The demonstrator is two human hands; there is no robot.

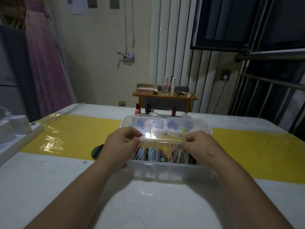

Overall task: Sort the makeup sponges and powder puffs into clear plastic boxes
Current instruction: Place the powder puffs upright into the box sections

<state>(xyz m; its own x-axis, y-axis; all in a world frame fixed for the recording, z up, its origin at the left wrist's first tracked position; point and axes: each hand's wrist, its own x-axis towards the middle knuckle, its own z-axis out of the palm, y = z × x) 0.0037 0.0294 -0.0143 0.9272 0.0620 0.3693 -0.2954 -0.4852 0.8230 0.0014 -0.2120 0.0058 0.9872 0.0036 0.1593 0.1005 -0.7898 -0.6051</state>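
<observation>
From my remote seat I saw the clear box (pixel 165 169) on the white table (pixel 49 179), its compartments packed with upright puffs (pixel 151 153). The left hand (pixel 121 144) and right hand (pixel 200 147) sat at opposite ends of it, fingers curled, each pinching a near corner of the raised lid (pixel 162 129). The puffs lay between and just below both hands. One dark green puff (pixel 97 151) lay on the table just left of the left hand.

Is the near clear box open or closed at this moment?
Open. The left hand and right hand hold its lid raised; the puffs inside lie uncovered.
</observation>
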